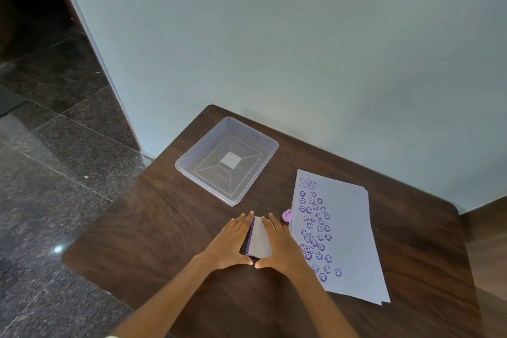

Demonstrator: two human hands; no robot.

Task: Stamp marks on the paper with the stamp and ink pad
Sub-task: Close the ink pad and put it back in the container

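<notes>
The ink pad (258,239) lies on the dark wooden table, a flat case with a grey lid and a purple edge showing along its left side. My left hand (231,241) lies along its left side and my right hand (278,244) along its right side, fingers extended, thumbs meeting at its near end. A small pink stamp (287,215) stands just right of my right fingertips. To the right lies a stack of white paper (348,236), its top sheet covered with several purple smiley marks.
A clear plastic tray (192,166) sits upside-down-looking at the back of the table (153,228), near the pale wall. The table's left edge drops to a dark granite floor (49,173).
</notes>
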